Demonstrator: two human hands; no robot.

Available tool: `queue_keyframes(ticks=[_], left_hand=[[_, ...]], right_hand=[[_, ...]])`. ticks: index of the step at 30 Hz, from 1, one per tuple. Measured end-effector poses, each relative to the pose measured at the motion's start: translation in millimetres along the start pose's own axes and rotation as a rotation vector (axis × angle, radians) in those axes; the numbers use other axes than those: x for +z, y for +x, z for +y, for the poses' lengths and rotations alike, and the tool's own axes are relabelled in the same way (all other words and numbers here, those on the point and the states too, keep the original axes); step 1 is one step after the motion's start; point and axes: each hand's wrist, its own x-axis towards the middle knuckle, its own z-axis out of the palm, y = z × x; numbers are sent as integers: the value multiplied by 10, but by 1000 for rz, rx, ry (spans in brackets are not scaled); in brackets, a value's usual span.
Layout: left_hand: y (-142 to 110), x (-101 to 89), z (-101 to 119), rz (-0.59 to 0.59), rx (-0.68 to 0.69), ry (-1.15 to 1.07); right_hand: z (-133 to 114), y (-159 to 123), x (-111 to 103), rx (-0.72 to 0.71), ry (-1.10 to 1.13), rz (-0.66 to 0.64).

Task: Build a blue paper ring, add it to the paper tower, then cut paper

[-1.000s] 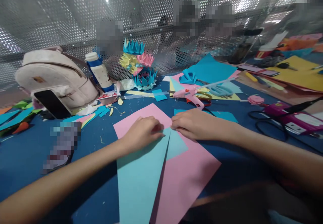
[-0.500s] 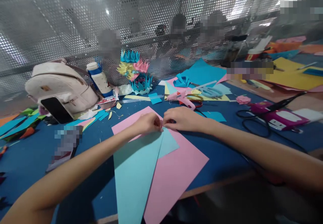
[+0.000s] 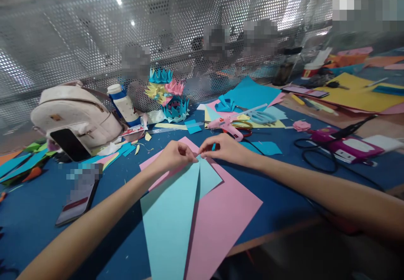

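A light blue sheet of paper (image 3: 170, 217), folded over on itself, lies on a larger pink sheet (image 3: 227, 212) in front of me. My left hand (image 3: 176, 156) pinches the far corner of the light blue paper between thumb and fingers. Just to its right, my right hand (image 3: 222, 147) has its thumb and forefinger closed at the same folded tip. The two sets of fingertips almost touch. A smaller flap of the light blue paper sticks out to the right below my right hand.
Beyond my hands lie a pink glue gun (image 3: 225, 126) and light blue scissors (image 3: 260, 117). Folded paper flowers (image 3: 175, 107), a bottle (image 3: 123, 103) and a white backpack (image 3: 74, 112) stand by the perforated metal screen. A phone (image 3: 80, 200) lies left; a purple box with a cable (image 3: 350, 145) sits right.
My right hand has lifted slightly and its fingers arch more at the tip. The folded light blue edge stands a little more open. The view has shifted slightly.
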Motion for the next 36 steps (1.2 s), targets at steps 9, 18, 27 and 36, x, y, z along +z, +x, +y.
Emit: queue_keyframes(ticks=[9, 18, 27, 36], left_hand=[[-25, 83, 68, 60, 63, -3], [-63, 169, 92, 154, 138, 4], [-71, 138, 47, 170, 118, -61], [-161, 169, 121, 194, 152, -26]], right_hand=[[53, 9, 107, -7, 62, 86], [56, 23, 157, 39, 141, 103], [26, -3, 172, -16, 184, 75], [5, -8, 224, -74, 273, 72]])
